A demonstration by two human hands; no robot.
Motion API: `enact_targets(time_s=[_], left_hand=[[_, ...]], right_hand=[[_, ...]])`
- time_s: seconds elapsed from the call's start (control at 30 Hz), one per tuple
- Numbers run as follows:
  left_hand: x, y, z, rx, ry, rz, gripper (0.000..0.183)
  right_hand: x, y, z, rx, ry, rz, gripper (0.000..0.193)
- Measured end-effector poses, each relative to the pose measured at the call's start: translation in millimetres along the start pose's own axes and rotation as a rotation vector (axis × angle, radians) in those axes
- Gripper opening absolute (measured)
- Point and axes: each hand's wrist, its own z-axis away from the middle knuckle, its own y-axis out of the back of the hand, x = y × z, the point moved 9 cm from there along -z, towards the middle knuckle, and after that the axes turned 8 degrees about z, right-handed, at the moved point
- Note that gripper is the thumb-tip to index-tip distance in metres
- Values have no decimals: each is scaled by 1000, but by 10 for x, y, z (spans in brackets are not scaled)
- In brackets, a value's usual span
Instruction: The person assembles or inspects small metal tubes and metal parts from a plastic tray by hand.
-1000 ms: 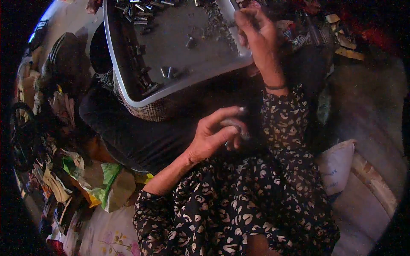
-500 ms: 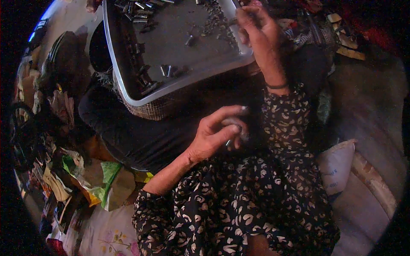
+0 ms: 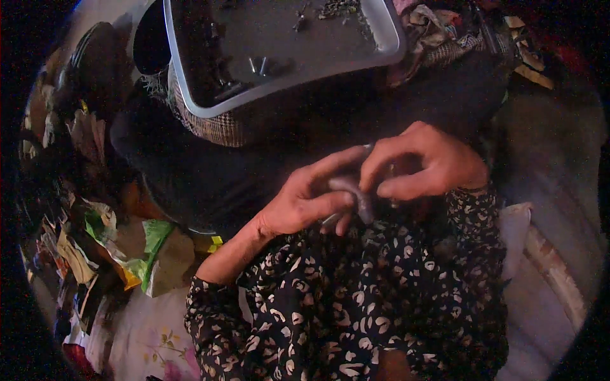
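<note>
My left hand (image 3: 311, 193) is curled in front of my body, thumb against bent fingers. A small shiny metal piece (image 3: 330, 220) shows under its thumb; most of it is hidden by the fingers. My right hand (image 3: 426, 162) meets the left fingertips, its thumb and forefinger bent into a pinch. Whatever lies in that pinch is too small and blurred to name. Beyond both hands sits a grey-rimmed tray (image 3: 279, 85). In it stand two small metal cylinders (image 3: 257, 66), and a heap of small dark bits (image 3: 340, 9) lies toward its far right.
Checked cloth (image 3: 219, 129) hangs below the tray's left corner. Crumpled cloth (image 3: 432, 25) lies right of the tray. To the left are paper scraps and a green-and-white wrapper (image 3: 152, 254). A pale bag (image 3: 513, 232) is beside my right arm.
My right hand has left the tray's right edge and come back to my left hand, now in a pinch. The tray sits higher in view.
</note>
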Motion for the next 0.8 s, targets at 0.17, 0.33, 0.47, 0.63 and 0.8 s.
enact_targets(time_s=[0.17,0.33,0.47,0.63,0.8], left_hand=[[-50,-9,35,5,32,11,57],[-53,-4,47,2,50,39,57],[-51,12,9,7,55,35,57],[-31,-14,-6,-4,66,51,57],[-44,-12,-8,-23,81,76,57]], right_hand=[[-52,-108,-29,-18,75,69,18],[-32,-125,-42,-4,60,82,17],[7,-119,-49,11,66,79,16],[44,-135,-43,-12,41,95,15],[24,-149,-59,2,95,68,14]])
